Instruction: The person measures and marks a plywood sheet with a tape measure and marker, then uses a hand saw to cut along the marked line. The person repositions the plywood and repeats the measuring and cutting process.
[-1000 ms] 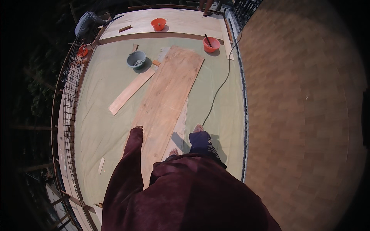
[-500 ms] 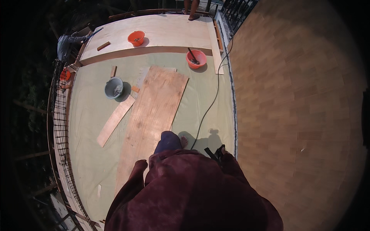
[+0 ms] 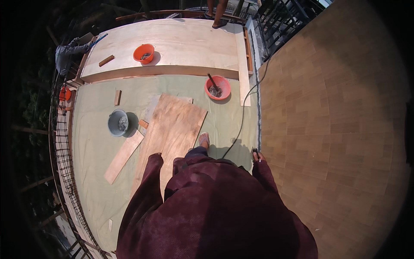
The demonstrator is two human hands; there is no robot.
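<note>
My left hand [image 3: 156,157] hangs beside the large plywood sheet [image 3: 174,123], its fingers mostly lost in shadow at the maroon sleeve's end. My right hand [image 3: 258,156] grips a small black object [image 3: 255,151], partly hidden, near the slab's right edge. My bare foot [image 3: 204,139] stands on the pale green sheeting [image 3: 90,181], just right of the plywood. A dark cable [image 3: 244,108] runs along the sheeting beside it. A narrow plank [image 3: 120,160] lies left of the plywood, with a grey basin [image 3: 117,123] above it. A pink basin [image 3: 217,88] holds a dark stick.
Ahead is a raised plywood platform [image 3: 181,39] with an orange bucket [image 3: 144,53], a co-worker's legs [image 3: 217,15] at its back. Another worker [image 3: 64,58] leans at the far left. A rebar cage [image 3: 62,146] lines the left edge; tiled floor [image 3: 327,151] extends right, below black railings [image 3: 282,21].
I have moved forward: basins, boards and platform sit lower in the view. My right hand has come into view with the black object. My foot now shows right of the plywood.
</note>
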